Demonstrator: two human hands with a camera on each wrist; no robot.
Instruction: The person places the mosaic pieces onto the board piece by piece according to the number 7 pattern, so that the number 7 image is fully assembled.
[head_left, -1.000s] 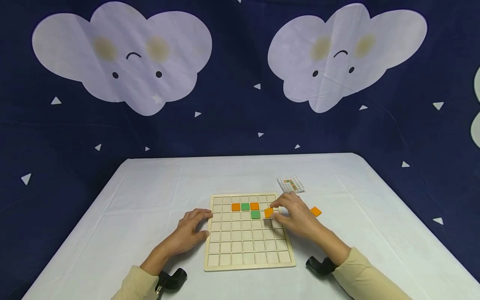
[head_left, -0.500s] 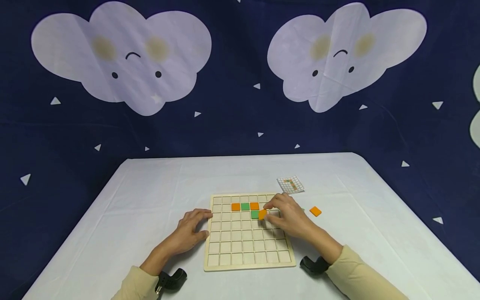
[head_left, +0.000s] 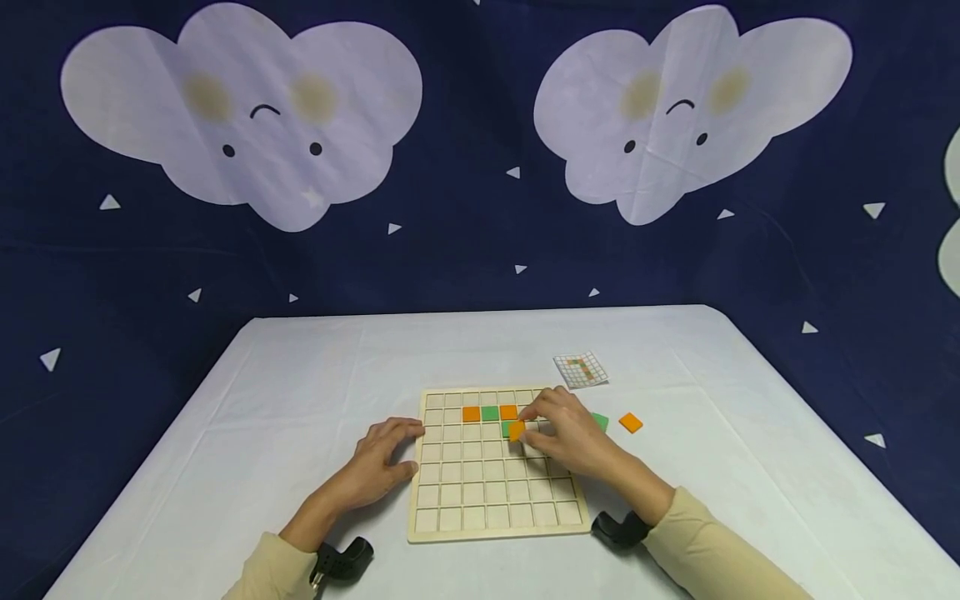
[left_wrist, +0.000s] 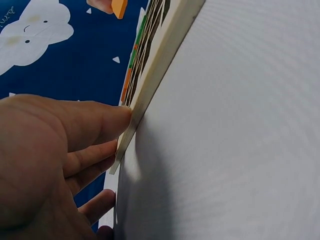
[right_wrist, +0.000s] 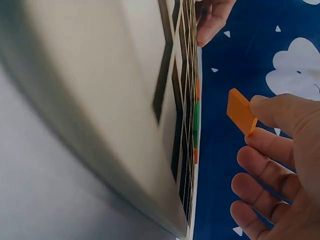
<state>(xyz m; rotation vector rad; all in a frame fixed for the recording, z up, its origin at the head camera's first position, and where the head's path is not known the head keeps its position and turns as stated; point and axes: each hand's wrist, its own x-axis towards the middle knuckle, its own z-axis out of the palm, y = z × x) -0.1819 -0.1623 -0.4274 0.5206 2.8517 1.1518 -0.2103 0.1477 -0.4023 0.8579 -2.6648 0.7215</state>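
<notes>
Between thumb and index finger, my right hand pinches an orange square tile, seen tilted above the board in the right wrist view. In the head view it partly covers a green tile on the wooden grid board. One row further back, two orange tiles flank another green tile. My left hand rests against the board's left edge, its thumb and fingers spread and touching the rim.
Right of the board lie a loose orange tile and a green tile, partly behind the right hand. A small stack of printed pattern cards lies behind the board's right corner. White cloth covers the table.
My right hand has moved left over the board with the orange tile, from beside the front green tile to above it. The loose green tile has come into view. The left hand stays put.
</notes>
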